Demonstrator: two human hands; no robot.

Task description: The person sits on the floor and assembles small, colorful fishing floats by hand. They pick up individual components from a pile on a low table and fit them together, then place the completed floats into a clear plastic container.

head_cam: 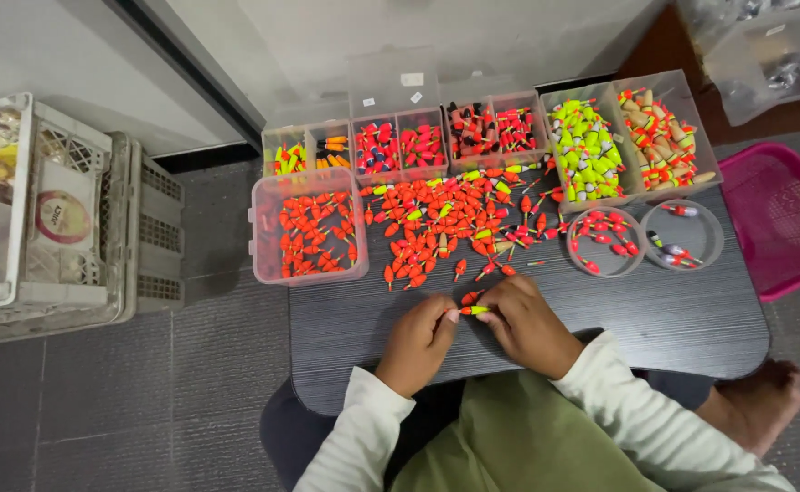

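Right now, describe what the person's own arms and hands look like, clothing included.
Both arms wear long, cream-white sleeves of soft knit cloth, each ending in a ribbed cuff at the wrist. The left sleeve and right sleeve match and carry no print or markings. The left hand and right hand are bare: no gloves, rings, watch or bands show. Fingernails are short.

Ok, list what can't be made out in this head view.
- Float between left hand and right hand: fingers cover most of it.
- Pink basket: cut off by the right edge.
- Small pieces in the round dishes: too small to identify.
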